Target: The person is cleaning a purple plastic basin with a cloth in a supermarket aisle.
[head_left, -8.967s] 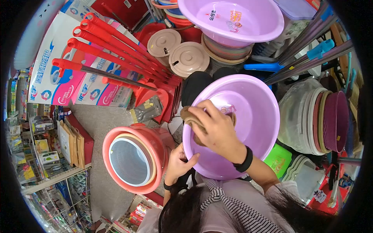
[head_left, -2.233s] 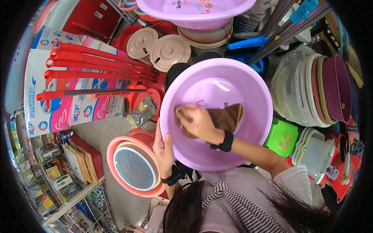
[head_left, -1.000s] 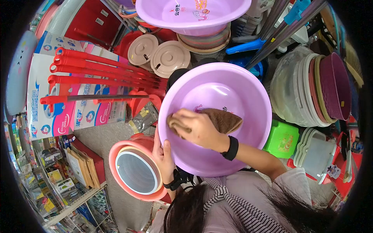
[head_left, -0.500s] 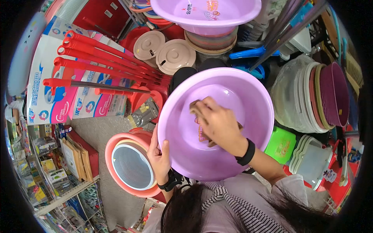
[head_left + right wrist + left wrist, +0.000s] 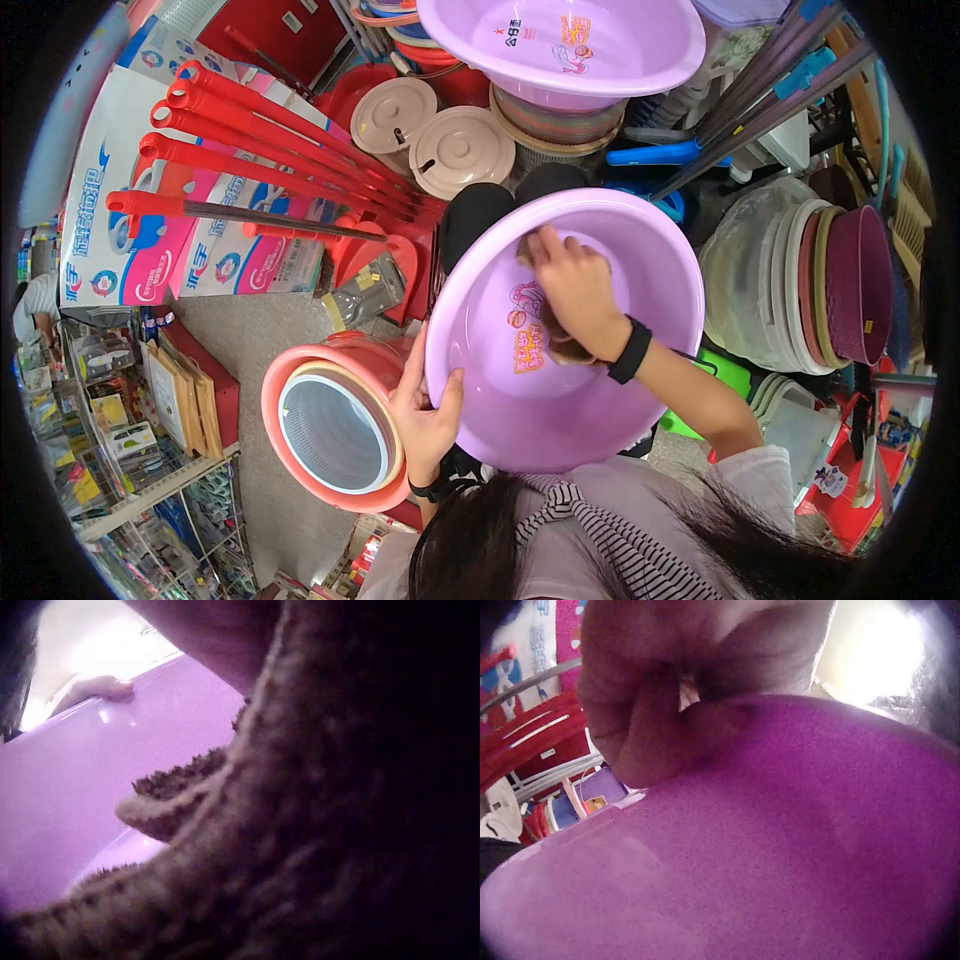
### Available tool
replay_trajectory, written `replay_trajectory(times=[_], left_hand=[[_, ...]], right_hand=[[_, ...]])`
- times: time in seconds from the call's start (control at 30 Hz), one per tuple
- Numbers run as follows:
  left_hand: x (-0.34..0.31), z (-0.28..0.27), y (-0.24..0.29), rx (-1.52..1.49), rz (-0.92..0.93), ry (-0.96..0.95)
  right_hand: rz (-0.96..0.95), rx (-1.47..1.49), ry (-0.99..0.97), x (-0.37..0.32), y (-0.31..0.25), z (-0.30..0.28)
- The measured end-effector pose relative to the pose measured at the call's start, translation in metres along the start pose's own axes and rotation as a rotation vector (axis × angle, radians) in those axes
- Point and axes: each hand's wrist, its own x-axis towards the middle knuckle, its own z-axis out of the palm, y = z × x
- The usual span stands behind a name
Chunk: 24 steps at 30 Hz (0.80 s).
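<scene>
One cloth (image 5: 556,347), now higher up basin (image 5: 560,420)

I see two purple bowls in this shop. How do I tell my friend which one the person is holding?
Find the red mop handles on the left; the purple basin is just right of them, mid-picture. The left hand grips its rim and the right hand presses a brown cloth inside, while the other purple basin sits up on a stack, untouched.

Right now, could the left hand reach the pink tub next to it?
Probably yes. The left hand grips the rim of the purple basin right beside the pink tub, nothing between them, but it would have to let go first.
</scene>
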Motion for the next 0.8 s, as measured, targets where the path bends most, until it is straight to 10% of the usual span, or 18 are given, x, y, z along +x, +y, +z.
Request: replay_trajectory(times=[0.37, 0.53, 0.8], left_hand=[[-0.013, -0.004, 0.0, -0.101, 0.008, 0.016], [-0.018, -0.007, -0.004, -0.09, 0.024, 0.034], [-0.016, -0.002, -0.014, -0.138, 0.0, 0.063]], right_hand=[[-0.113, -0.688, -0.526, -0.055, 0.027, -0.011], [-0.315, -0.086, -0.88, -0.072, 0.031, -0.019], [-0.648, 0.679, -0.58, -0.095, -0.005, 0.011]])
